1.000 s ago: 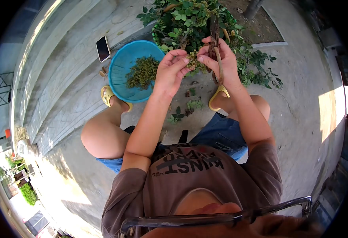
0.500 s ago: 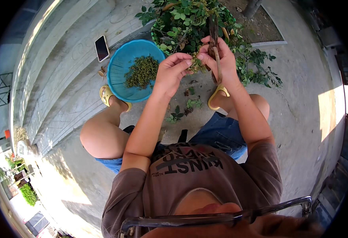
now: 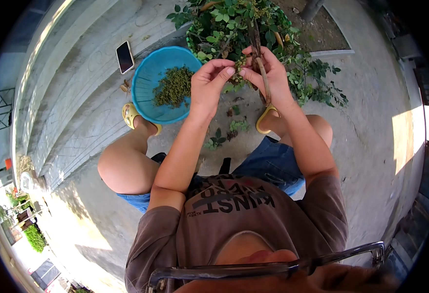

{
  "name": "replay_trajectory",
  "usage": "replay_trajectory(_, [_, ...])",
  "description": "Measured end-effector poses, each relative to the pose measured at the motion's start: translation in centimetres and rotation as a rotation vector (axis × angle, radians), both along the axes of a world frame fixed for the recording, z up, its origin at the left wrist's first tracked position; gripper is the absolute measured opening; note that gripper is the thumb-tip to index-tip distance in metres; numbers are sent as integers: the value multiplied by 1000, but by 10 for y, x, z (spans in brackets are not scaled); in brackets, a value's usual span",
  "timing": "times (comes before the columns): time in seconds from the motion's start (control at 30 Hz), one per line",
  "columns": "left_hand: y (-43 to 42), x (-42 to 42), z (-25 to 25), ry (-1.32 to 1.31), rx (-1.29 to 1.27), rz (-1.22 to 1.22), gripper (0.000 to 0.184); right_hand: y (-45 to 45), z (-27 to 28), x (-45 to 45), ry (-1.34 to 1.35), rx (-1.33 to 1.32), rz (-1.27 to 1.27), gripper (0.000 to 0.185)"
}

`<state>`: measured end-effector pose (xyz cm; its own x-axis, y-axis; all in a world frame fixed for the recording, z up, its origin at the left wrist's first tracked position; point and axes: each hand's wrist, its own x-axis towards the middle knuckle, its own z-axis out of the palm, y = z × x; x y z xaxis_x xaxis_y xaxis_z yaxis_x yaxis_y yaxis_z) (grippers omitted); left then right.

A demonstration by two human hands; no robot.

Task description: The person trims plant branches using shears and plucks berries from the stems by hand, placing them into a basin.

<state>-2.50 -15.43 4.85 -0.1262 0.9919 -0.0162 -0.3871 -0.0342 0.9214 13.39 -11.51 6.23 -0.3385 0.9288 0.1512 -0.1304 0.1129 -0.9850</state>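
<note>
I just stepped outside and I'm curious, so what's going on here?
Someone's left hand and right hand meet at a small green sprig. The right hand also holds a long brown object. Small green bits lie in the blue basin at left; leafy branches spread ahead.

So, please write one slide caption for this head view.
Left hand and right hand meet at a small green sprig, beside a blue basin holding a green heap.

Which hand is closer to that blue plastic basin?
The left hand. It is beside the blue plastic basin, overlapping its edge in this view; the right hand is farther off, beyond the left.
</note>
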Motion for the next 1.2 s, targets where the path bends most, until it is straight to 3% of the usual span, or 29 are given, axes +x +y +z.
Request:
replay_trajectory(0.43, [2,0,2,36,-1,-68,26,1,0,0,122,-138,22,42])
replay_trajectory(0.67, [0,2,1,50,40,-8,25,-1,-2,-7,-6,14,-18,42])
replay_trajectory(1.2, [2,0,1,-162,-85,-75,22,8,1,5,93,-150,71,37])
